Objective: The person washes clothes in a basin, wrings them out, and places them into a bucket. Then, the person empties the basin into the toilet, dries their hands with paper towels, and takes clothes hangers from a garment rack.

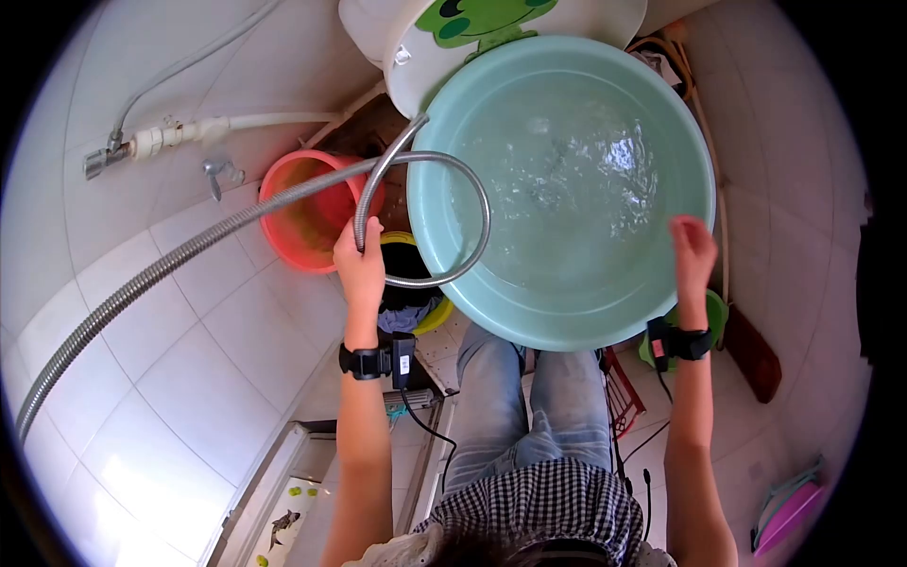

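My left hand (359, 269) is closed round a flexible metal shower hose (269, 203), left of a big pale-green basin (567, 335). One loop of the hose hangs over the basin's left side, and a short length points up past its left rim. Clear water (557, 180) with ripples and bright glints fills the lower part of the basin. At the right rim is my right hand (693, 248), its fingers curled closed; whether they grip the rim or anything else is hidden. A black strap with a small box sits on each wrist.
Left of the basin stand a red bucket (283, 203) and a yellow bucket (435, 317) with dark cloth inside. A white toilet lid (605, 19) with a frog picture rises behind. A wall tap (219, 172) and pipe valve (118, 156) are at left. A green container (715, 317) is at right.
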`<state>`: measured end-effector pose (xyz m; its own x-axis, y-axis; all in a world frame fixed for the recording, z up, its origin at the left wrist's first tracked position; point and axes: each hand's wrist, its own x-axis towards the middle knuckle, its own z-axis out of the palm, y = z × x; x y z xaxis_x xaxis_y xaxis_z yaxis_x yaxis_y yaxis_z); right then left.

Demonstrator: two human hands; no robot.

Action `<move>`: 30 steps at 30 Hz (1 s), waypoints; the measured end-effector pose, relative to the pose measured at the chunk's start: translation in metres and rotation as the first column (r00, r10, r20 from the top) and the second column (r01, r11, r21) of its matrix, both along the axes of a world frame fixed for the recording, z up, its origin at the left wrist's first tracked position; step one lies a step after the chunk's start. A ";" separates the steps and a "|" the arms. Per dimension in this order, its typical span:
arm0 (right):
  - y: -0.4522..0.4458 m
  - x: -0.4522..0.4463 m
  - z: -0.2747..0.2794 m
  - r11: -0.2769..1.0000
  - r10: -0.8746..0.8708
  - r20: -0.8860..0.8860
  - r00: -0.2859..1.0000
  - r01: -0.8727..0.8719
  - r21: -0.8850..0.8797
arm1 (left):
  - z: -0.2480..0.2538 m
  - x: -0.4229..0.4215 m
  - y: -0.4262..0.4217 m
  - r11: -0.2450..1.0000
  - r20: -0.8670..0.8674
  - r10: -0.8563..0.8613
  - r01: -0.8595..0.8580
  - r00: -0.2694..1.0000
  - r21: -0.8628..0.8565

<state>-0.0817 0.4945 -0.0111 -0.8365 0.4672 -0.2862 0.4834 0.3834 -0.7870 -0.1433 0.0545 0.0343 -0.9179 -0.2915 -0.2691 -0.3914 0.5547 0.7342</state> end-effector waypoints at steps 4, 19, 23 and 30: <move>0.057 -0.004 -0.004 0.909 0.017 -0.133 0.991 0.040 0.415 | -0.024 0.016 0.011 0.946 0.250 0.183 -0.239 0.951 0.217; 0.072 -0.040 -0.033 0.992 0.074 0.097 0.992 -0.064 -0.108 | -0.076 0.055 0.058 0.849 -0.019 0.374 -0.334 0.927 0.410; 0.070 -0.035 -0.025 0.987 0.088 0.106 0.990 -0.072 -0.144 | -0.073 0.054 0.057 0.848 -0.005 0.381 -0.347 0.925 0.400; 0.061 0.010 -0.021 0.994 0.002 0.105 0.995 0.009 -0.105 | -0.065 0.051 0.058 0.877 -0.049 0.353 -0.312 0.934 0.365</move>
